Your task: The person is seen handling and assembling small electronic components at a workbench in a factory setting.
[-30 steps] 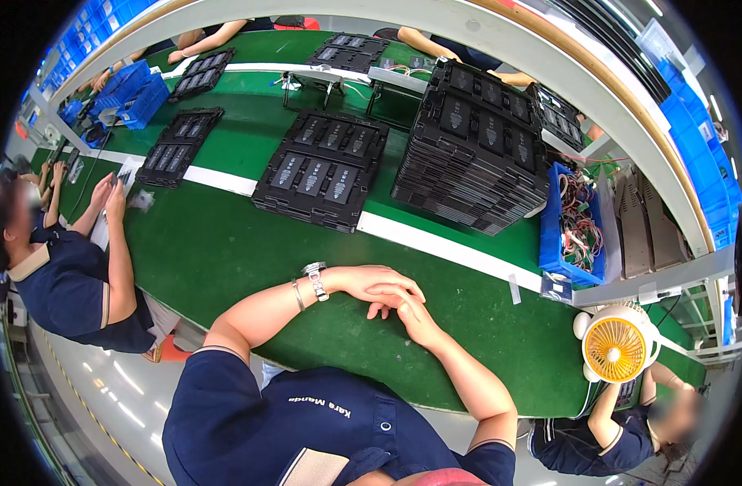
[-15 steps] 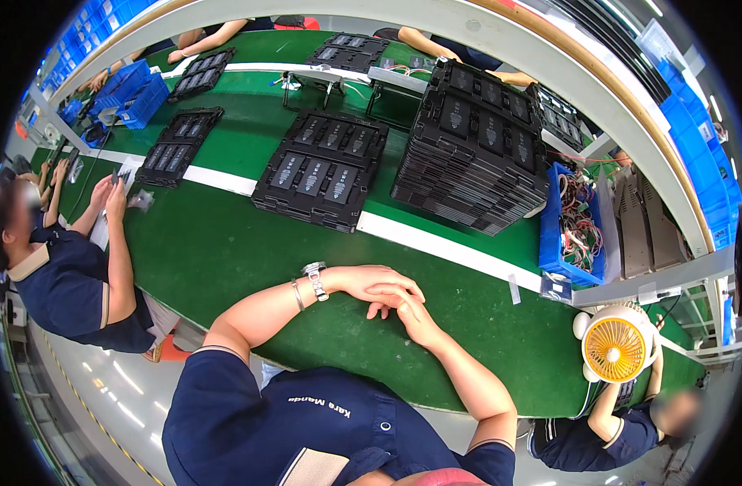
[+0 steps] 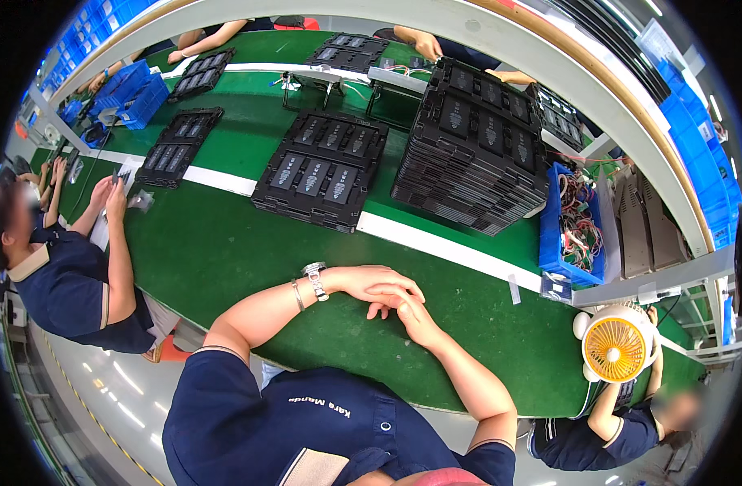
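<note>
My left hand (image 3: 359, 281), with a metal watch and a bangle at its wrist, rests on the green tabletop near the front edge. My right hand (image 3: 417, 321) lies across it, its fingers stretched over the left one. The two hands touch and overlap loosely, and I see nothing held in either. Part of the left fingers is hidden beneath the right hand. Beyond them on the table lie black plastic trays (image 3: 318, 170) with grey printed panels. A tall stack of similar black trays (image 3: 474, 150) stands farther right.
A blue bin (image 3: 552, 243) of bundled wires stands at the right, near a yellow-and-white fan (image 3: 616, 348). More black trays (image 3: 178, 147) lie at the left, before blue crates (image 3: 144, 101). A metal frame (image 3: 663, 279) crosses overhead. Co-workers sit left, right and across.
My hands have not moved. Across the table, a co-worker's hand beside the tall stack has shifted slightly. The co-worker at the right has moved a hand a little near the fan.
</note>
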### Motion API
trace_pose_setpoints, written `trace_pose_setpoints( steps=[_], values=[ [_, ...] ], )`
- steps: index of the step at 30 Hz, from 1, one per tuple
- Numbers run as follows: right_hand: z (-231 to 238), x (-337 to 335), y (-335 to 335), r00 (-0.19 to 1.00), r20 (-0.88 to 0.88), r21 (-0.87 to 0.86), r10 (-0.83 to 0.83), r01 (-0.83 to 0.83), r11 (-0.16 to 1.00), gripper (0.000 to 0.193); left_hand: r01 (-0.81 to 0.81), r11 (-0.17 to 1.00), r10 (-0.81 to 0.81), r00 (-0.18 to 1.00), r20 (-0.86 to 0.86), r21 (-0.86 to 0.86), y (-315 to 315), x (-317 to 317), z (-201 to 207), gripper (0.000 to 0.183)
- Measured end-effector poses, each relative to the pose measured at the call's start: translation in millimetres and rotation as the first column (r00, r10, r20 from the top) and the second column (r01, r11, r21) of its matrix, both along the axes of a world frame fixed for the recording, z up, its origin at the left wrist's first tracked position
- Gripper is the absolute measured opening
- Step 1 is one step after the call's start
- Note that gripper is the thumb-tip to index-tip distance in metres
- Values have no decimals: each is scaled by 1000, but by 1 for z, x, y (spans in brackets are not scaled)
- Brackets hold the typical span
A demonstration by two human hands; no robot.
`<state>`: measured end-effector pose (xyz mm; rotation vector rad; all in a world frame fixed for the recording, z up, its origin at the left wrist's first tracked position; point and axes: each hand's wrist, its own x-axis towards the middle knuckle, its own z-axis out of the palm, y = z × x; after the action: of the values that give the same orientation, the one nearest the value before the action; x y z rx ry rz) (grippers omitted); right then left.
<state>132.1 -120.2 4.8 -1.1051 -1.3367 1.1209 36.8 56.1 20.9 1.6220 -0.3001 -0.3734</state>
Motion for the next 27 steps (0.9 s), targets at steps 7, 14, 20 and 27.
trace_pose_setpoints(
  steps=[7, 14, 20, 27],
  values=[
    [-1, 0, 0, 1000, -15, -13, 4, -4, 1000, 73, 2, 1000, -2, 1000, -4, 0, 0, 1, -2, 44],
    [-2, 0, 0, 1000, -7, 4, -2, 2, 1000, 72, -3, 1000, 3, 998, 64, -2, 0, 1, -8, 41],
    [-1, -1, 0, 1000, -15, 21, -8, 8, 1000, 71, 12, 1000, -12, 1000, -13, -7, 1, 1, -4, 44],
    [3, 0, 0, 1000, 0, 2, 5, -5, 1000, 70, 8, 999, -8, 1000, 4, -36, 0, 1, -2, 44]
  ],
)
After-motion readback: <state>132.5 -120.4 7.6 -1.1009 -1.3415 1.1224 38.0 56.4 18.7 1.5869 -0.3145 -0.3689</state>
